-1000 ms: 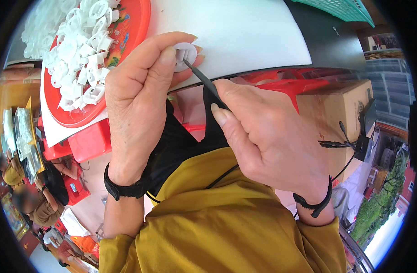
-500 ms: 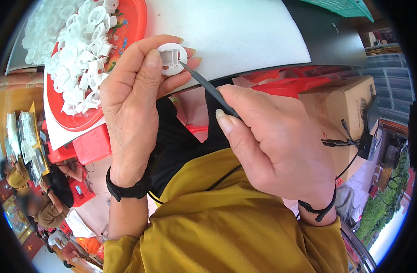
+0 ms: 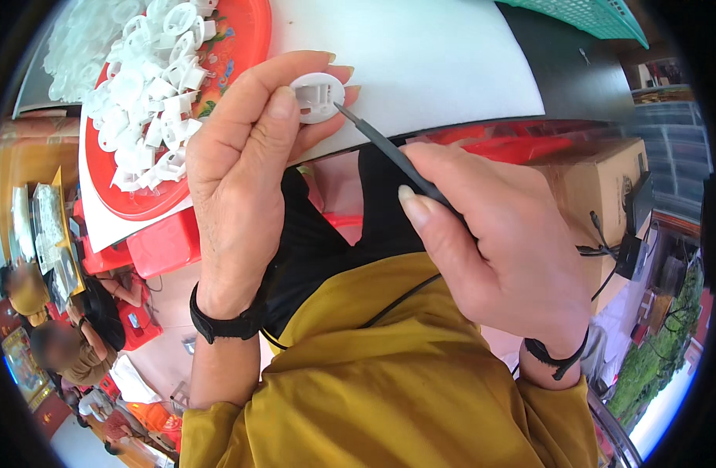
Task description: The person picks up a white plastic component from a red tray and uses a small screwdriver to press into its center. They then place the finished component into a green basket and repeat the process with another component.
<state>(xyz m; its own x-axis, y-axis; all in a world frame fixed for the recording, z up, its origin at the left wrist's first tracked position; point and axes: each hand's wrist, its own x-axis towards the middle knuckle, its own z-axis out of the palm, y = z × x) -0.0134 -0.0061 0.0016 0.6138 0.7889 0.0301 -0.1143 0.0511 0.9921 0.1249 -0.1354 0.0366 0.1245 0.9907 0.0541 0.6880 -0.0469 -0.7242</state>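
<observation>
Head view: both hands raised over the white table (image 3: 451, 62).
Left hand (image 3: 241, 187): thumb and fingertips pinch the small white plastic disc (image 3: 317, 97) by its rim, slotted face up, seemingly so the slot stays reachable.
Right hand (image 3: 506, 242): fingers curled tight round a thin dark tool (image 3: 389, 152), held like a pen, its tip just beside the disc's edge.
Red tray (image 3: 248, 47): glossy, round, heaped with similar white moulded pieces (image 3: 151, 101), near the left hand.
Cardboard box (image 3: 600, 187): matte brown, at right.
</observation>
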